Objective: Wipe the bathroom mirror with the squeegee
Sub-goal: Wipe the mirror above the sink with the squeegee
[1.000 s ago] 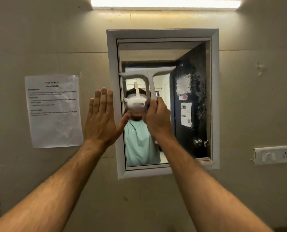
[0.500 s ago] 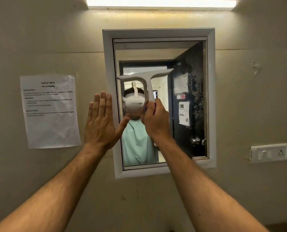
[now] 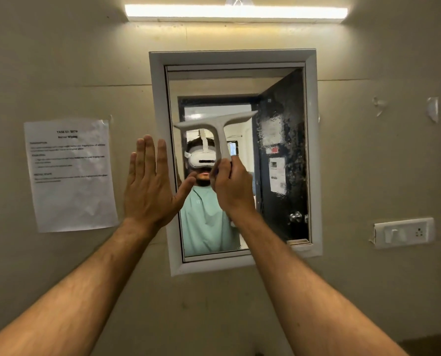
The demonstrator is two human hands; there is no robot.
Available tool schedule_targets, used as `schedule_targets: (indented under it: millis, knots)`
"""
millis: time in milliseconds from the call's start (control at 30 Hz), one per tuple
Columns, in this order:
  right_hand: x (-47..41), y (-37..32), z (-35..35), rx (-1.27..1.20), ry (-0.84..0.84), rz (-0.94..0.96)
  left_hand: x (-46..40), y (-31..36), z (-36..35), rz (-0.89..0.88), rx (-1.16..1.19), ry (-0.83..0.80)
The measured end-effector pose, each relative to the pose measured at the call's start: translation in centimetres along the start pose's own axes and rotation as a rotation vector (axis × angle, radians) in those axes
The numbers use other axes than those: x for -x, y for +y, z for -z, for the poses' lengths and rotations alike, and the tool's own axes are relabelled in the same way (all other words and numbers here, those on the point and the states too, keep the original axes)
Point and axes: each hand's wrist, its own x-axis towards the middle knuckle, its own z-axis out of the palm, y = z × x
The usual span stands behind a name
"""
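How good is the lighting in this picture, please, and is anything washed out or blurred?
Head view: the tube light above the mirror is blown out to white; the walls look dim and yellowish; the squeegee in the right hand is sharp; the notice's small print is unreadable.

Beige wall (image 3: 368,163), faint horizontal seam across at mid height. Lit tube light (image 3: 236,12) mounted high. Printed paper sheet (image 3: 71,174) stuck to wall at left, wrinkled, text too small to read. White switch and socket plate (image 3: 404,233) at right, lower. Two torn tape scraps (image 3: 432,109) upper right. Dark strip at bottom right corner, unclear.
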Motion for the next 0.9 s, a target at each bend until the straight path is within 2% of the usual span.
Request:
schedule_targets:
  millis: [100, 200, 400, 533, 767, 900]
  knots:
    - [3.4, 3.0, 0.2, 0.048, -0.049, -0.004, 0.5, 0.1, 0.0, -0.008, -0.002, 0.007]
    - [6.3, 5.1, -0.2, 0.095, -0.027, 0.003, 1.0, 0.1, -0.2, -0.014, -0.010, -0.014]
    - [2.8, 1.2, -0.7, -0.021, -0.024, 0.004, 0.9, 0.3, -0.7, 0.066, -0.020, -0.040]
    - [0.0, -1.2, -1.3, 0.010, -0.006, 0.006, 1.3, 0.7, -0.9, 0.063, -0.012, -0.035]
    - [6.4, 4.5, -1.1, 0.042, -0.014, -0.031, 1.9, 0.3, -0.6, 0.049, -0.015, -0.036]
    - [6.4, 4.2, -0.9, 0.037, 0.009, 0.002, 1.6, 0.1, -0.6, 0.057, -0.019, -0.030]
